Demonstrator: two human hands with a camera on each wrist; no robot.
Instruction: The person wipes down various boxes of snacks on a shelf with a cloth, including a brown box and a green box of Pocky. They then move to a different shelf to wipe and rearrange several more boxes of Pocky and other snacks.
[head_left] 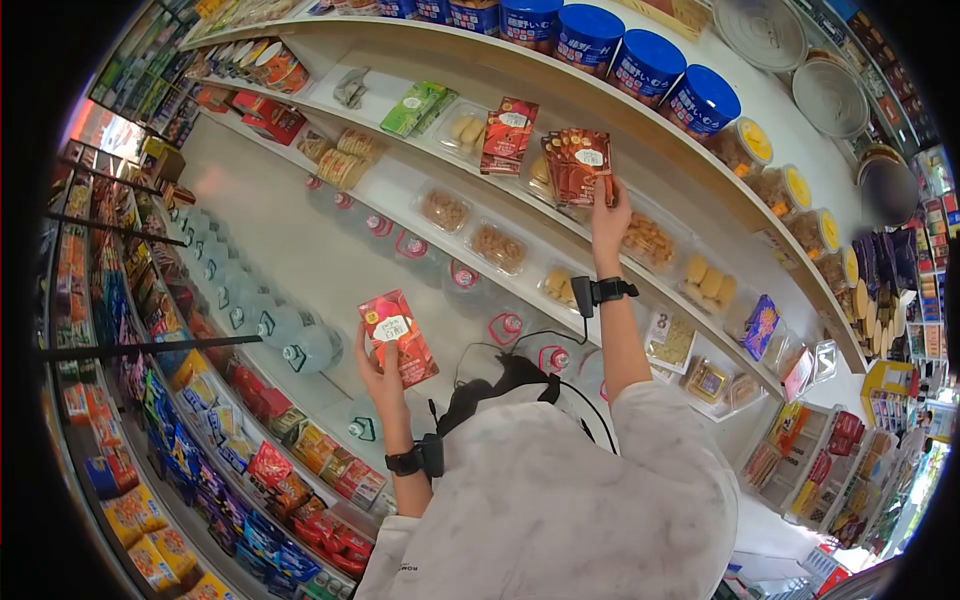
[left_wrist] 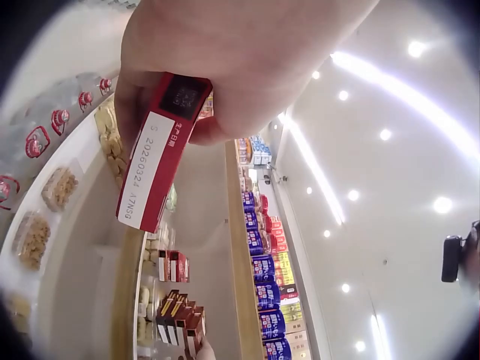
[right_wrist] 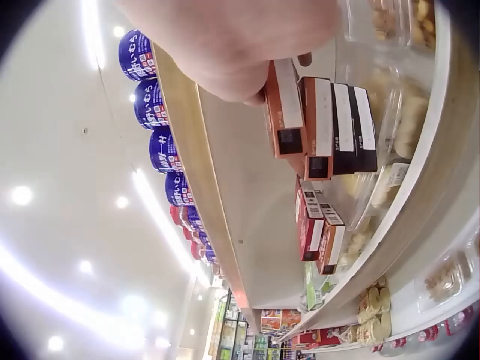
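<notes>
My left hand [head_left: 386, 388] grips a red carton [head_left: 400, 335] with a white label, held out in front of the lower shelf. In the left wrist view, the end of this carton [left_wrist: 156, 161] shows a printed date strip and a dark code square. Up at the shelf, my right hand [head_left: 608, 218] holds the nearest brownish-red carton [head_left: 592, 155] of a row by its edge. Against it stand several similar cartons, some with dark ends [right_wrist: 352, 124]. A separate pair of red cartons [head_left: 510, 128] stands just left of that row.
Clear trays of snacks [head_left: 498, 248] line both shelves, and a green pack [head_left: 418, 108] lies farther left. Blue-lidded tubs [head_left: 645, 68] stand on the shelf above. Large water bottles [head_left: 310, 350] stand on the floor. Packaged goods fill the left rack [head_left: 215, 425].
</notes>
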